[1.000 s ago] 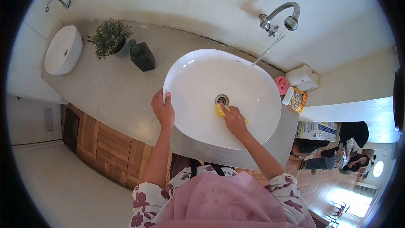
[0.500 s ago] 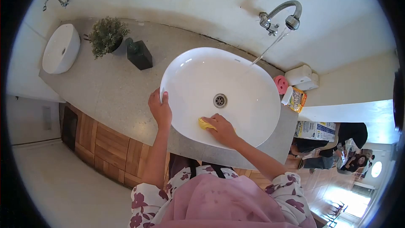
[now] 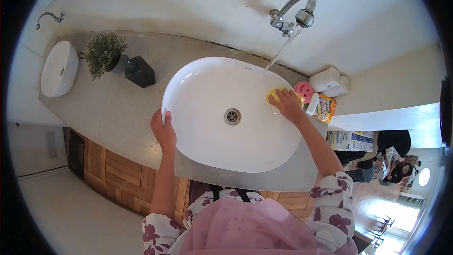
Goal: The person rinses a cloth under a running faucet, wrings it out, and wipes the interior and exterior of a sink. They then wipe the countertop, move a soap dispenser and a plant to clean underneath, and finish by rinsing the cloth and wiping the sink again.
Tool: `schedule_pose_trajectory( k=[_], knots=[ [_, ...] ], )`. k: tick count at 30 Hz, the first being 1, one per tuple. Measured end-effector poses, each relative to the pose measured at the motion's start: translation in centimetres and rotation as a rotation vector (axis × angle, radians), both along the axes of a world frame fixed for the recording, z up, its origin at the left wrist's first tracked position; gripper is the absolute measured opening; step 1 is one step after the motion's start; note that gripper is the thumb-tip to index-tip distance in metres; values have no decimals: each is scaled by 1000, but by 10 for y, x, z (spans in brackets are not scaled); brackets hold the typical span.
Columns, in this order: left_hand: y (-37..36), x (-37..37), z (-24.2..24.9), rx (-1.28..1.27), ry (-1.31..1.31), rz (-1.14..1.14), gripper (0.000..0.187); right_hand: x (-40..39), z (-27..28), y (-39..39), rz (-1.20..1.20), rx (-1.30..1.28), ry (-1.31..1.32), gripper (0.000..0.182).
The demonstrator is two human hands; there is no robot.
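A white oval basin with a round metal drain sits on the grey counter. My left hand grips the basin's left rim, thumb over the inside edge and fingers outside. Under my right hand is a yellow cloth, pressed to the inner right wall of the basin. The fingers are wrapped over the cloth and hide part of it. Water runs from the chrome faucet on the wall into the back of the basin.
Right of the basin are a pink smiley sponge, a yellow packet and white rolls. A dark soap bottle, a potted plant and a second basin stand left. People are in the background right.
My right hand has moved the yellow cloth from the basin's near side to its right wall. My left hand stays on the rim. The whole view has shifted slightly.
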State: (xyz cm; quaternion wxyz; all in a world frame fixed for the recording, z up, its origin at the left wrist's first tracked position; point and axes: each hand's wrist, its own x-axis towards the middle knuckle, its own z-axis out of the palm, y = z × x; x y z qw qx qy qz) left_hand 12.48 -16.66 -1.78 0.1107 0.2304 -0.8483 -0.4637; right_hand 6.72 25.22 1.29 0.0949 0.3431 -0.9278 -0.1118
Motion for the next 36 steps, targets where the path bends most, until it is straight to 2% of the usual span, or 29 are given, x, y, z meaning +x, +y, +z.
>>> schedule_pose_trajectory(
  k=[3, 6, 8, 10, 12, 14, 16, 18, 20, 22, 25, 27, 29, 30, 32, 33, 35, 36],
  knots=[
    [-2, -2, -3, -4, 37, -10, 28, -14, 5, -9, 72, -51, 118, 28],
    [0, 0, -5, 16, 61, -8, 27, 0, 2, -10, -33, -59, 79, 33],
    [0, 0, -2, 29, 75, -4, 27, 27, -6, -16, -360, -139, -200, 39],
    [5, 1, 1, 99, 40, 68, 28, 68, -18, -22, -477, -150, -452, 41],
    [3, 1, 2, 123, 39, 55, 28, 106, 4, -48, -551, -168, -702, 43],
    [2, 0, 2, 148, 38, 40, 28, 133, 2, -70, -508, -308, -839, 44],
    [4, 0, 4, 48, 32, 56, 27, 145, 16, -107, -439, -477, -901, 44],
    [6, 0, 9, 94, 29, 55, 27, 147, 19, -142, -329, -678, -931, 43],
    [5, 0, 9, 140, 24, 55, 28, 139, 9, -173, -280, -737, -916, 42],
    [3, 0, 2, 56, 37, 37, 28, 128, -3, -191, -227, -794, -902, 41],
    [1, 0, -4, 133, 13, 59, 28, 104, -34, -195, -184, -613, -580, 36],
    [-2, -1, -10, 76, 15, 50, 29, 84, -70, -170, -115, -553, -311, 34],
    [-3, 1, -10, 26, 13, 40, 30, 70, -69, -146, -127, -479, -210, 37],
    [-2, 1, -5, -3, -12, 21, 31, 71, -63, -139, -123, -477, -212, 37],
    [-2, 0, -3, -32, -33, 11, 32, 70, -48, -132, -295, -432, -336, 40],
    [-2, 0, -7, -29, -34, 11, 32, 74, -41, -131, -287, -430, -337, 40],
    [-2, 1, -7, -23, -37, 13, 33, 93, -30, -131, -471, -543, -458, 42],
    [0, 2, -4, -26, -41, 12, 33, 103, -25, -128, -469, -539, -457, 42]
  ],
)
